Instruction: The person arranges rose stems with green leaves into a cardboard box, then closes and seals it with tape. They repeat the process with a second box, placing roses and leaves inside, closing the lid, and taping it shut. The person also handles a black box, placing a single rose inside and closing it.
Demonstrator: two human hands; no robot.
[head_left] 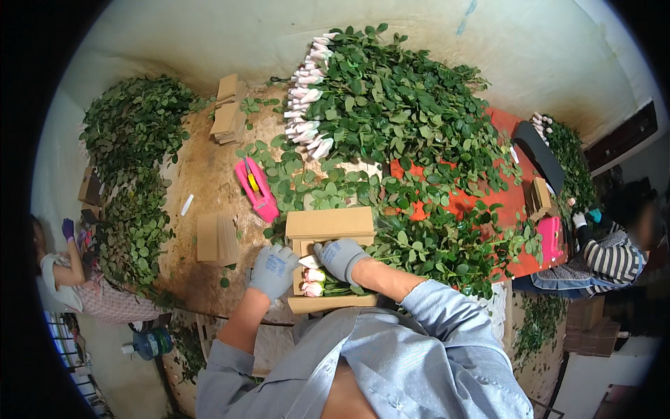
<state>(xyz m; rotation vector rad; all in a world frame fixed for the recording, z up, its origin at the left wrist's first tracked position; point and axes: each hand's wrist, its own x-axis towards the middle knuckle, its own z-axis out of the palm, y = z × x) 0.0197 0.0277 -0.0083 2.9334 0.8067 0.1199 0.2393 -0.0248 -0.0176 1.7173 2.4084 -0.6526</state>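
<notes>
Head view: on the worn table (187, 241), cardboard pieces (218, 239) and a pink tool (257, 192) lie left of my work. My gloved left hand (273, 271) has half-curled fingers at the left side of an open cardboard box (324, 304) holding pink roses (313, 288); my gloved right hand (340, 260) bends over the stems. I cannot tell whether either grips. Leafy greenery (436, 248) spreads rightward.

You have two gloved hands (273, 271) (340, 258), one open box (329, 222) and, in it, two pink blooms (313, 274) showing. Around you: two pink tools (266, 204) (550, 239), two co-workers (64, 276) (614, 257), one blue jug (151, 343), and wrapped flowers (305, 95) too crowded to count.
</notes>
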